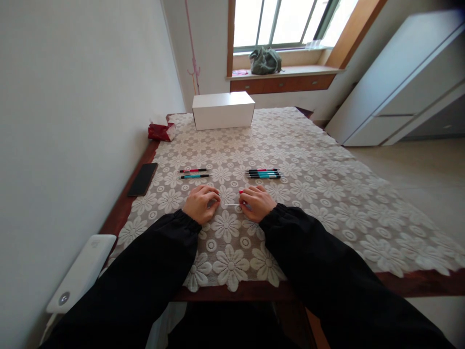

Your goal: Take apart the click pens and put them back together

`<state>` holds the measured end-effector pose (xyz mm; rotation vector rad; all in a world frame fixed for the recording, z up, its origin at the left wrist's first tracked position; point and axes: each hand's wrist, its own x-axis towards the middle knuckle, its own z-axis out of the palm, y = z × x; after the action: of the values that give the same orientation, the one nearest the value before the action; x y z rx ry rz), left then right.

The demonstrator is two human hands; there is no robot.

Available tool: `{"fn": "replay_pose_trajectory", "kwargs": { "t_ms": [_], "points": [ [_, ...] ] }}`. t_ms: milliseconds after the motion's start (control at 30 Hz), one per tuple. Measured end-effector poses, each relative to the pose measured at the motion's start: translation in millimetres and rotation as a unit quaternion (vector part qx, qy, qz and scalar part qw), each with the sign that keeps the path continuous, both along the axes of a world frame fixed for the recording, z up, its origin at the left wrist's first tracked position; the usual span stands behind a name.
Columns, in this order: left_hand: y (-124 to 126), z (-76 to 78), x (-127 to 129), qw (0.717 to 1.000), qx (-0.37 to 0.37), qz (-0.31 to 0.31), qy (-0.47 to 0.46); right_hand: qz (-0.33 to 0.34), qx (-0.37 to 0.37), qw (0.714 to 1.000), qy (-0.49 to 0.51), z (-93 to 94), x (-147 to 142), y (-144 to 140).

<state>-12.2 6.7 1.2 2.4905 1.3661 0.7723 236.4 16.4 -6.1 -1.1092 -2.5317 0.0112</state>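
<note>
My left hand (pixel 200 202) and my right hand (pixel 257 202) rest side by side on the lace tablecloth (pixel 327 184), both in black sleeves. Between them runs a thin pale pen refill (pixel 230 205); each hand pinches one end. My right hand also holds a pen part with a red tip (pixel 241 193). Beyond my left hand lie two pens (pixel 194 173), one red and one teal. Beyond my right hand lies a tight bunch of several pens (pixel 263 173).
A black phone (pixel 142 179) lies at the table's left edge. A white box (pixel 223 110) and a red packet (pixel 161 131) stand at the far end. A white device (pixel 82 271) sits by the wall at lower left. White cabinets (pixel 399 87) stand to the right.
</note>
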Motion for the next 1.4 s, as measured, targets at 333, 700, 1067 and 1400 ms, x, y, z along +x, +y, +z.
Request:
{"fn": "replay_pose_trajectory", "kwargs": {
  "t_ms": [333, 700, 1067, 1400],
  "points": [
    [-2, 0.6, 3, 0.998, 0.0, -0.06, 0.001, 0.039, -0.026, 0.999, 0.021, -2.2, -3, -3],
    [-2, 0.8, 2, 1.0, -0.002, -0.01, -0.006, -0.062, 0.01, 0.996, 0.061, -8.9, 13, 14],
    [-3, 4.0, 2, 1.0, -0.001, 0.019, -0.008, -0.067, -0.007, 0.996, 0.055, -13.6, 13, 16],
    [-2, 0.0, 4, 0.999, 0.022, -0.022, -0.019, 0.024, -0.011, 0.995, 0.101, -14.8, 2, 10]
  ]
}}
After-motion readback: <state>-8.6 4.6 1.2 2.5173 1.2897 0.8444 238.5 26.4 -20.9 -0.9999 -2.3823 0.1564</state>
